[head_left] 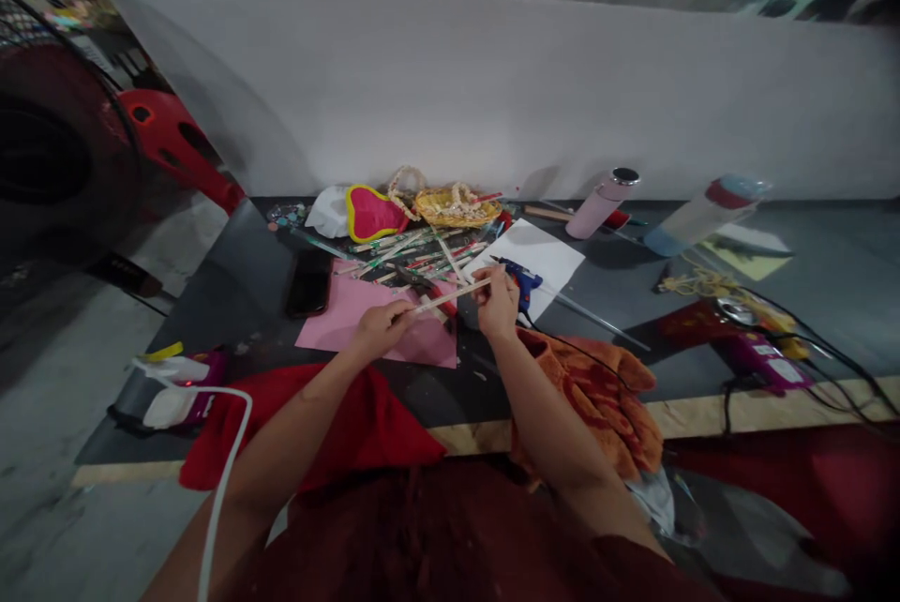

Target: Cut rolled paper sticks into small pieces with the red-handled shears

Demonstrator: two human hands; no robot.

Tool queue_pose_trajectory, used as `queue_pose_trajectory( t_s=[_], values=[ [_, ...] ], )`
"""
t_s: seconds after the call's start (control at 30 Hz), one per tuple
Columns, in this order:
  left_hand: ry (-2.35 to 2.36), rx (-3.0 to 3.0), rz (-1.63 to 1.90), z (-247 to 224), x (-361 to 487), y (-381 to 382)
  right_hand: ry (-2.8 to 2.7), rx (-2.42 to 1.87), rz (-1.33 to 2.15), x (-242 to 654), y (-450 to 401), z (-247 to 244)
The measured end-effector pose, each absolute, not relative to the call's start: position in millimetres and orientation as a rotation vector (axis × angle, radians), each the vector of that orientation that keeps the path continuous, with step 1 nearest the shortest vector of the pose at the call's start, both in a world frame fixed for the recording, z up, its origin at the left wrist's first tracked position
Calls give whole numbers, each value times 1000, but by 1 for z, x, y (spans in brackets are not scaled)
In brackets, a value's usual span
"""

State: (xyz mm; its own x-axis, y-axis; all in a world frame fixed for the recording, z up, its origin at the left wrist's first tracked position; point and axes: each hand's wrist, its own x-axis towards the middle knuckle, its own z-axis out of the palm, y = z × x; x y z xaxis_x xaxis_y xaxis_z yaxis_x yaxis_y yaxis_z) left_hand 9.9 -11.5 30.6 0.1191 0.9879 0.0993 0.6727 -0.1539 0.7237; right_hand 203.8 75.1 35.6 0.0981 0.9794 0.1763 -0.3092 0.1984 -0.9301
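Note:
A thin pale stick [450, 296] is held level between my two hands above a pink sheet [337, 328]. My left hand [385, 325] pinches its left end. The fingers of my right hand [496, 300] are closed round its right end, close to a blue glue gun [524, 281]. Behind the stick lie dark-handled pliers [416, 279] and a pile of pale sticks [394, 250] with green and red marks. A white sheet [555, 255] lies partly under the glue gun.
A phone [309, 283] lies left of the pink sheet. Farther back are a yellow basket [450, 208] and a pink-and-yellow shape [376, 215]. A pink flask [601, 205] and a bottle [707, 213] stand right. Red cloth [352, 424], orange cloth [591, 386] and cables line the front.

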Motion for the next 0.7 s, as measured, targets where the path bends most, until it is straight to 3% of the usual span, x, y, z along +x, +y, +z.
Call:
queue_pose_trajectory(
  t_s=[0.13, 0.37, 0.6, 0.7],
  values=[
    [1726, 1918, 814, 30, -10, -6, -806, -816, 1086, 224, 86, 49],
    [1908, 1578, 1251, 35, -49, 9, -609, -766, 1126, 248, 94, 57],
    [1904, 1717, 899, 41, -50, 1, -641, -732, 1166, 236, 92, 50],
    [2006, 1737, 914, 55, -61, -13, -637, -710, 1172, 236, 92, 49]
  ],
)
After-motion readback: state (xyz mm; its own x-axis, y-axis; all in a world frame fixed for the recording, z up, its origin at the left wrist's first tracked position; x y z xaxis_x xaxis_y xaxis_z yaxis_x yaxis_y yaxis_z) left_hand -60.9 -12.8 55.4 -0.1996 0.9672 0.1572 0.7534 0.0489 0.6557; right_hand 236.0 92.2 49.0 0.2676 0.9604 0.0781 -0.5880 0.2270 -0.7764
